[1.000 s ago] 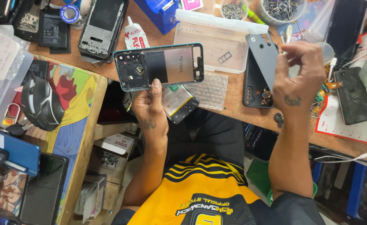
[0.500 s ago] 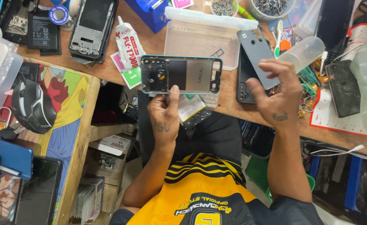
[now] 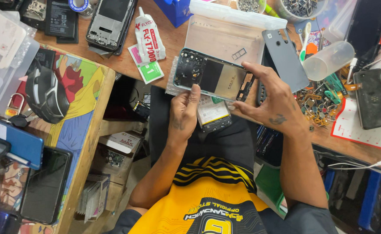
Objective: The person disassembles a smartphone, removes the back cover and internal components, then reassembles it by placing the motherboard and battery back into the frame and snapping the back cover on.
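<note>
- Wooden workbench (image 3: 173, 43), crowded with phone parts; seen from above, the person seated at it in a yellow and black shirt.
- Far left: side table with a colourful cartoon top (image 3: 75, 93); on it a black mouse-shaped object (image 3: 45, 93), a brass padlock (image 3: 12, 106), a blue phone (image 3: 15, 143) and a dark phone (image 3: 45, 184), screen up.
- Back left of bench: opened phone chassis (image 3: 110, 24); just beside it a white glue tube (image 3: 149, 39) lying flat.
- Centre: left hand (image 3: 182, 117) grips the lower edge of a stripped phone frame (image 3: 212, 76), thumb on its face, other fingers hidden beneath. Frame held level above the bench edge, camera end to the left.
- Below the frame, on the lap: a phone battery (image 3: 214, 115).
- Right hand (image 3: 275, 104) clasps the frame's right end, thumb and fingers spread narrowly around it.
- Just beyond that hand: grey back cover (image 3: 285, 58) lying on the bench.
- Right: clear plastic cup (image 3: 329, 60) on its side, scattered small tools (image 3: 329, 93), black phone (image 3: 370, 99) on a red-lined mat (image 3: 350, 130).
</note>
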